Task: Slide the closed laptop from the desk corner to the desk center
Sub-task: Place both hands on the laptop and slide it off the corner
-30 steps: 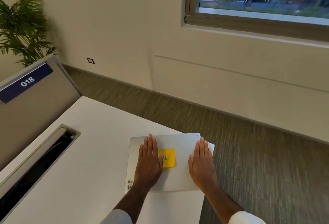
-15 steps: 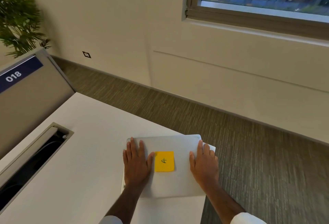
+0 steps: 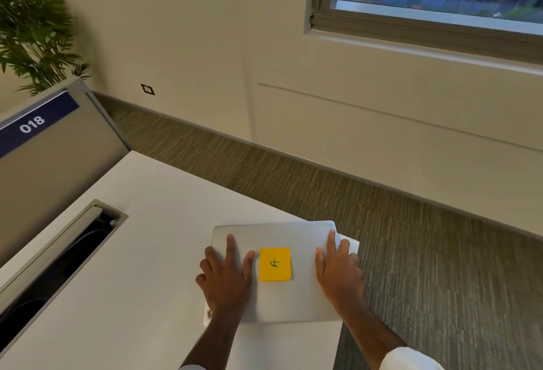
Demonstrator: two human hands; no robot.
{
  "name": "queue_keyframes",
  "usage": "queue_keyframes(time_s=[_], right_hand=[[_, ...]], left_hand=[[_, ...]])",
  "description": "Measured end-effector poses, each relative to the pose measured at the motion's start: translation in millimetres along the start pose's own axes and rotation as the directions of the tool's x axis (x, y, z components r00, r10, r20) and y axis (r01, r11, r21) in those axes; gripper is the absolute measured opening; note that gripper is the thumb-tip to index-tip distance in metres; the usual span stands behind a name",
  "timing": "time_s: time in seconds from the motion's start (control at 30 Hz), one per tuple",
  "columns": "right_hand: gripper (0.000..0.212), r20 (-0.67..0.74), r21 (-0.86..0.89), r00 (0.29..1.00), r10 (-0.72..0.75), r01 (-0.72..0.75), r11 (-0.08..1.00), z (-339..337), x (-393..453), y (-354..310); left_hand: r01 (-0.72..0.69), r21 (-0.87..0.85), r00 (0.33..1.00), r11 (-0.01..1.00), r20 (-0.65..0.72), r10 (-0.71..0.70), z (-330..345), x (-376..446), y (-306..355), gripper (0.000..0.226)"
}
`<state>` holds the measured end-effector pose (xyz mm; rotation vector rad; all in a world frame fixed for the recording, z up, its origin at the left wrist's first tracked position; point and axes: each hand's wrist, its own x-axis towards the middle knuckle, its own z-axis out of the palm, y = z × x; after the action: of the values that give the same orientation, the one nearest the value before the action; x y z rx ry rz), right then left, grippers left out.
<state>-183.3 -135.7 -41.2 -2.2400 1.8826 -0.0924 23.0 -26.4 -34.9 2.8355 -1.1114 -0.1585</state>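
The closed silver laptop point(image 3: 279, 302) lies flat at the far right corner of the white desk point(image 3: 132, 267), one corner close to the desk's edge. A yellow sticky note point(image 3: 275, 264) with a handwritten mark sits in the middle of the lid. My left hand point(image 3: 226, 278) rests on the lid's left side, its outer fingers hanging over the left edge. My right hand point(image 3: 338, 272) holds the right side, fingers along that edge. Both palms press on the lid.
A long open cable slot point(image 3: 58, 255) is cut into the desk on the left. Behind it stands a grey partition point(image 3: 53, 158) labelled 018, with a plant point(image 3: 32, 29) beyond. Carpeted floor point(image 3: 411, 252) drops off right of the desk.
Both hands have slid apart from near the sticky note to the laptop's left and right edges. The laptop itself has barely moved on the desk; the camera has shifted.
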Motion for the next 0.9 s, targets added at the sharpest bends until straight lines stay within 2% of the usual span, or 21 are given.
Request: queue_keyframes(time_s=[0.17, 0.37, 0.53, 0.9], right_hand=[[0.066, 0.022, 0.002, 1.0, 0.009, -0.009, 1.0, 0, 1, -1], [0.065, -0.001, 0.007, 1.0, 0.021, -0.021, 1.0, 0, 1, -2], [0.063, -0.032, 0.104, 0.999, 0.022, -0.019, 0.994, 1, -1, 0], [0.062, -0.061, 0.242, 0.998, 0.019, -0.003, 0.97, -4, -2, 7]], left_hand=[[0.054, -0.051, 0.998, 0.997, 0.027, -0.052, -5, 5, 4, 0.077], [0.123, -0.213, 0.991, 0.969, 0.083, -0.108, -12, 14, 6, 0.09], [0.163, -0.27, 0.986, 0.949, 0.084, -0.145, -16, 15, 8, 0.094], [0.205, -0.437, 0.972, 0.876, 0.197, -0.129, -22, 22, -1, 0.095]])
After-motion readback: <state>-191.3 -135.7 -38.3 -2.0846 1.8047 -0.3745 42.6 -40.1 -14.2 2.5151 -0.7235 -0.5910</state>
